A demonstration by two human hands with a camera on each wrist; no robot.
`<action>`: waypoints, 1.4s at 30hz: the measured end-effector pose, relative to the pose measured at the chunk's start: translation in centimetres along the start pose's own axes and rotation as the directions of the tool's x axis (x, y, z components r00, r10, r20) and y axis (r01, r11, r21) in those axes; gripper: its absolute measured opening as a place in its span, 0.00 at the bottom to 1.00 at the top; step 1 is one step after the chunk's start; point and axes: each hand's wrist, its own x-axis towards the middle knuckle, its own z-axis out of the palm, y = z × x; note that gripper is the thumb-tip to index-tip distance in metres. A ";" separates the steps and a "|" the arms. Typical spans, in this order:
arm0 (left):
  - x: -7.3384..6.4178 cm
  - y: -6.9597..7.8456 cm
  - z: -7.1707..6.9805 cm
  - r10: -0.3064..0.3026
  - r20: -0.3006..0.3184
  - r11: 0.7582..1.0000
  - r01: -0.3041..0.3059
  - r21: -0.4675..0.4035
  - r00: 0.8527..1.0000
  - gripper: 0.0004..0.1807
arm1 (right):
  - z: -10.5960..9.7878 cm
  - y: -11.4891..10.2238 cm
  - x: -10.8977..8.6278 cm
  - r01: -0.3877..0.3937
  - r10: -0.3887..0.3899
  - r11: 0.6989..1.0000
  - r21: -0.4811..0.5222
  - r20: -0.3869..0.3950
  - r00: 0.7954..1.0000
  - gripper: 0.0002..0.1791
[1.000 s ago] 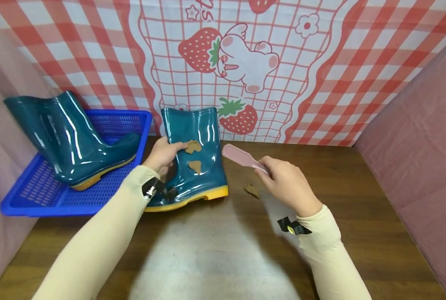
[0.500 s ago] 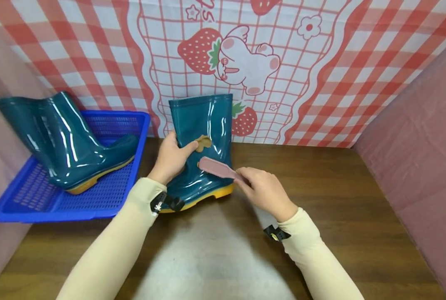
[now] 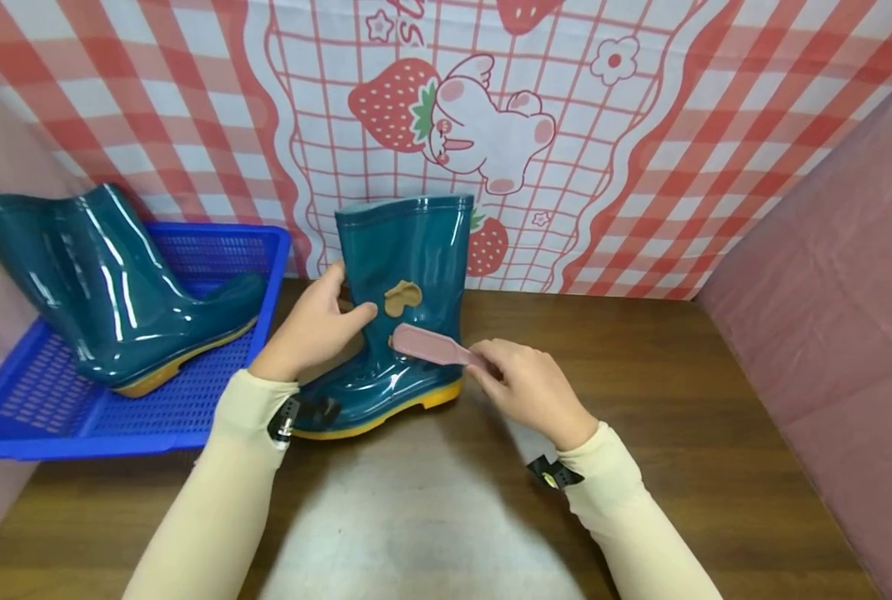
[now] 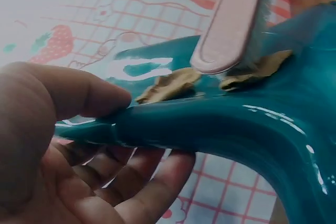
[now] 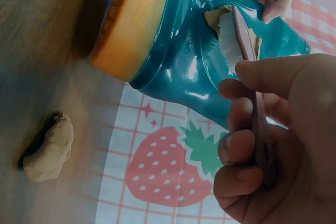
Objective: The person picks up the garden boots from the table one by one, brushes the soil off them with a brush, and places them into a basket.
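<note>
A glossy dark-green rain boot (image 3: 431, 250) with a yellow sole stands upright, toe to the left, against the back cloth. My left hand (image 3: 318, 325) grips the back of its shaft, thumb (image 4: 89, 95) on the near face and fingers behind. In my right hand (image 3: 528, 383) is a pink brush (image 3: 427, 344) with whitish bristles (image 5: 229, 40), pinched by the handle. The bristles lie against the boot at its ankle, over a brown mud-like patch (image 4: 257, 72) that the brush mostly hides in the head view. Another brown patch (image 3: 403, 297) sticks higher on the shaft.
Left of the boot, a blue plastic basket (image 3: 108, 446) holds a matching green boot (image 3: 131, 292). A loose brown lump (image 5: 50, 150) lies on the wooden table (image 3: 679, 400), right of the boot's heel. Checked cloth (image 3: 641, 208) hangs behind, pink cloth (image 3: 829, 250) at the right.
The brush has come left from beside the boot onto its ankle. The boot has shifted right and tilted more upright. My left thumb has slid off the upper brown patch to the shaft's edge.
</note>
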 end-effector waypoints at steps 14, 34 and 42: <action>-0.1 0.5 -0.7 0.045 -0.048 0.999 -0.045 0.012 0.998 0.18 | -0.6 -0.2 0.0 0.019 -0.018 1.000 0.008 -0.052 0.998 0.08; 0.1 0.2 -0.2 0.003 -0.104 0.998 -0.010 -0.067 0.995 0.27 | -2.0 -0.3 0.1 0.022 -0.017 0.988 0.155 -0.034 0.999 0.07; 0.1 0.1 -0.1 0.025 -0.120 0.999 -0.030 -0.043 0.992 0.27 | -2.2 -2.3 0.8 0.078 -0.072 0.996 0.045 -0.139 0.988 0.13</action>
